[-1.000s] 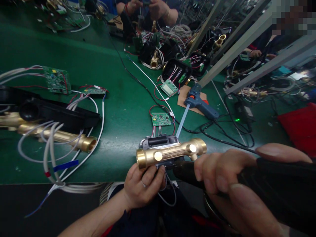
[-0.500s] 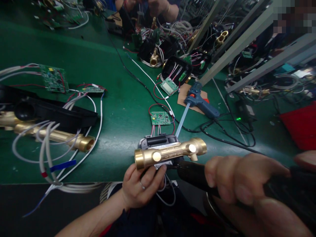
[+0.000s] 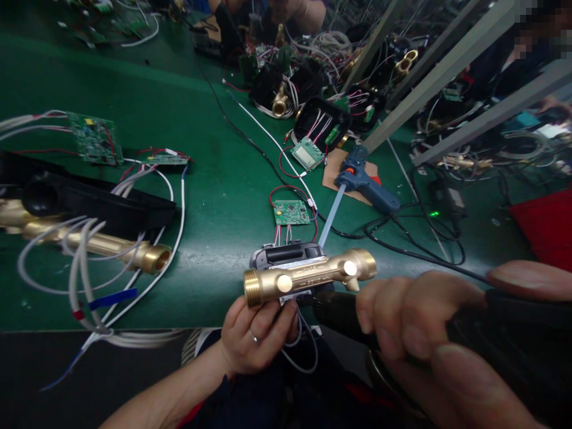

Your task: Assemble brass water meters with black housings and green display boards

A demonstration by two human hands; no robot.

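Note:
A brass pipe fitting (image 3: 308, 277) with a threaded end lies across a black plastic housing (image 3: 261, 257) at the table's front edge. My left hand (image 3: 259, 336) is closed round the near side of this meter body, its fingertips partly hidden beneath the brass. In my right hand (image 3: 415, 322) is a black electric screwdriver (image 3: 335, 311), its nose pointing left at the underside of the fitting. The screwdriver's tip is hard to make out near my left fingertips. Thin wires join the housing to a green circuit board (image 3: 292, 213) lying just beyond it.
A blue glue gun (image 3: 369, 187) rests on cardboard, its glue stick reaching toward the housing. More brass fittings (image 3: 98, 244), black housings and cables lie at left. Metal posts (image 3: 420, 83) and a red bin (image 3: 543, 229) stand at right. Another person's hands (image 3: 304, 13) are across the table.
My right hand and the screwdriver have shifted a little left, closer to the meter body. My left hand keeps its hold, and the view has moved slightly.

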